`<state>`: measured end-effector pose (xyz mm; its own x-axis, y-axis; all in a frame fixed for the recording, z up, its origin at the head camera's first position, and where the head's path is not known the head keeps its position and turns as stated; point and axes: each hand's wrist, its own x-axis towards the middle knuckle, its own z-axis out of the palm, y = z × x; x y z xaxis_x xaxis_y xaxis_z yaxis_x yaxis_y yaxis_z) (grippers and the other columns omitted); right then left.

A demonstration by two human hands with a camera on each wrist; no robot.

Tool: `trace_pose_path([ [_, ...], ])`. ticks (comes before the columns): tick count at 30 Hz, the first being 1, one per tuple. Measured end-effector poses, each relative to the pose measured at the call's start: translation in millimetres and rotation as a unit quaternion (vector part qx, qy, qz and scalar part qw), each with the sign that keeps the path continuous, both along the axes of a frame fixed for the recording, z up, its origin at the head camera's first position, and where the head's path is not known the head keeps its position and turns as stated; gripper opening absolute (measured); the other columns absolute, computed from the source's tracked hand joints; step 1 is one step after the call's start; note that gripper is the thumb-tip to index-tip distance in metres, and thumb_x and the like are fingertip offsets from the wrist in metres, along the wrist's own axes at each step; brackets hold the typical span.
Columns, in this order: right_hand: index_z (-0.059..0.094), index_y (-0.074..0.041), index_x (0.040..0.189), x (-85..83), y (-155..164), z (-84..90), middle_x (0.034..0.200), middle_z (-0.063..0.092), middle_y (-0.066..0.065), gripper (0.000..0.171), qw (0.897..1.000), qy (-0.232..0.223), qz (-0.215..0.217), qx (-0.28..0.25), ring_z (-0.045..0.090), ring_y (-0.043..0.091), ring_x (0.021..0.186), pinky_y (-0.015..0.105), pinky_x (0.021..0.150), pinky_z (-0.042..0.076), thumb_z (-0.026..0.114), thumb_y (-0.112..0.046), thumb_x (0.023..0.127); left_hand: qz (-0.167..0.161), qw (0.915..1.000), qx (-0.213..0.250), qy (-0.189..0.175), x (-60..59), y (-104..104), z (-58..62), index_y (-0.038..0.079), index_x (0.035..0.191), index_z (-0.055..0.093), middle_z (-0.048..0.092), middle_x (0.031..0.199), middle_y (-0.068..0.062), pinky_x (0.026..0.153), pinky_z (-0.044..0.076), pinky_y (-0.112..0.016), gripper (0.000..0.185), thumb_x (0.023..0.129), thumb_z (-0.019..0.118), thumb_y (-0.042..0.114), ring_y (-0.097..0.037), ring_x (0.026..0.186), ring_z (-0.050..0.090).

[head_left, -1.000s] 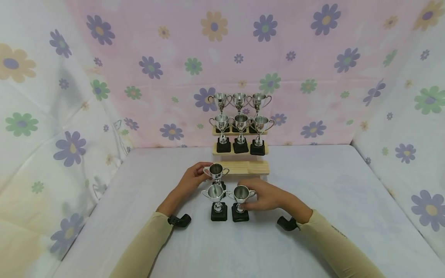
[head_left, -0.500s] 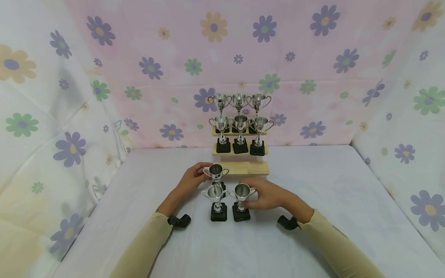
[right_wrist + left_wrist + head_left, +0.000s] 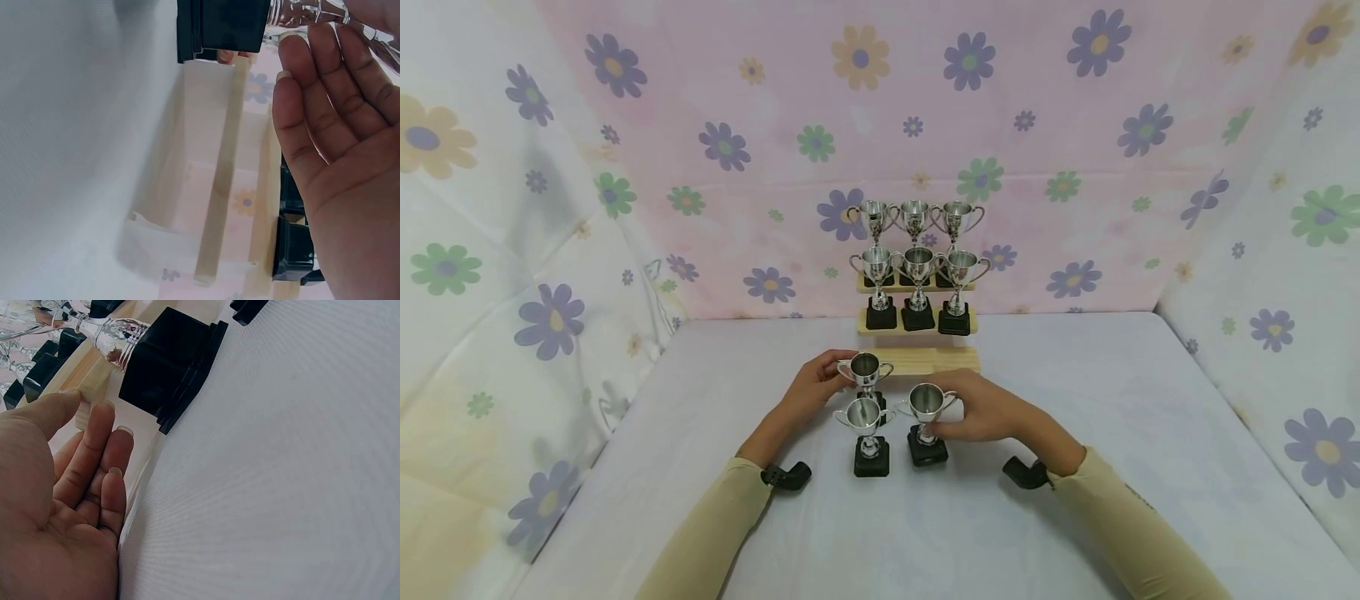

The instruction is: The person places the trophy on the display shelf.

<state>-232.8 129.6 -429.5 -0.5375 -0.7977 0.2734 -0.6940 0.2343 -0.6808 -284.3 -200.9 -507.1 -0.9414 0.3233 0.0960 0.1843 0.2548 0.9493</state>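
Note:
My right hand point(image 3: 981, 408) grips a small silver trophy cup point(image 3: 926, 402) by its stem; the cup tilts slightly, its black base point(image 3: 228, 25) high in the right wrist view. My left hand point(image 3: 812, 385) holds the near left end of the lowest plank point(image 3: 97, 378) of a wooden rack point(image 3: 943, 360), thumb against the edge and part of the forefinger hidden. Beside that hand stands a second trophy point(image 3: 866, 367), its black base point(image 3: 165, 362) near the fingertips in the left wrist view. A third trophy point(image 3: 863, 417) stands upright just in front.
Several trophies point(image 3: 918, 267) fill the rack's two upper shelves. The rack stands towards the back of the white-clothed table point(image 3: 1075, 417). A flowered pink cloth point(image 3: 917, 83) hangs behind, and pale flowered cloths point(image 3: 1262, 250) flank both sides.
My right hand has moved the held trophy slightly right and away from me, tilting it. The gap to the trophy on its left has widened. My left hand stays in place.

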Motion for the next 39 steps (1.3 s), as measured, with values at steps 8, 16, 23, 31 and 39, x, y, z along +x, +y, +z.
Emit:
trace_pose_path([
  [8,0.074,-0.022,0.109,-4.4,5,8.0,0.098,0.071,-0.012,0.028,0.999,-0.002,-0.031,-0.028,0.066,0.013,0.093,0.037,0.088,0.055,0.087,-0.01,0.088,0.003,1.0,-0.001,0.0,-0.8,0,0.8,0.008,0.147,0.06,0.079,0.113,-0.01,0.092,0.052,-0.023,0.043,0.105,0.068,0.013,-0.011,0.099,0.071],
  [16,0.075,-0.018,0.113,-5.6,4,18.4,0.105,0.075,-0.011,0.03,0.994,0.01,-0.104,-0.029,0.069,0.011,0.101,0.049,0.096,0.056,0.088,-0.009,0.087,0.002,1.0,-0.003,0.001,-0.6,-1,0.0,0.009,0.148,0.059,0.078,0.117,-0.011,0.093,0.054,-0.028,0.044,0.104,0.069,0.013,-0.015,0.101,0.072],
  [23,0.076,-0.015,0.119,-9.0,-2,26.1,0.108,0.077,-0.008,0.034,0.988,0.031,-0.142,-0.047,0.07,0.013,0.099,0.048,0.093,0.057,0.087,-0.009,0.088,0.005,0.9999,-0.009,0.0,0.2,-1,0.0,0.009,0.147,0.06,0.079,0.116,-0.011,0.093,0.055,-0.032,0.043,0.105,0.068,0.015,-0.018,0.101,0.073],
  [31,0.076,-0.012,0.107,-15.9,-7,29.6,0.098,0.076,-0.004,0.022,0.977,0.021,-0.2,-0.066,0.072,0.016,0.09,0.05,0.087,0.059,0.087,-0.011,0.088,0.003,0.9999,-0.01,0.003,1.5,0,1.0,0.008,0.147,0.06,0.078,0.115,-0.012,0.091,0.055,-0.032,0.043,0.105,0.068,0.014,-0.017,0.1,0.072],
  [39,0.075,-0.006,0.109,-19.5,-15,36.7,0.099,0.077,0.005,0.022,0.964,-0.01,-0.262,-0.048,0.072,0.023,0.091,0.049,0.084,0.059,0.084,-0.017,0.093,0.005,0.9999,-0.01,0.002,1.2,1,1.5,0.01,0.147,0.06,0.078,0.12,-0.012,0.092,0.054,-0.028,0.044,0.104,0.069,0.013,-0.021,0.101,0.073],
])
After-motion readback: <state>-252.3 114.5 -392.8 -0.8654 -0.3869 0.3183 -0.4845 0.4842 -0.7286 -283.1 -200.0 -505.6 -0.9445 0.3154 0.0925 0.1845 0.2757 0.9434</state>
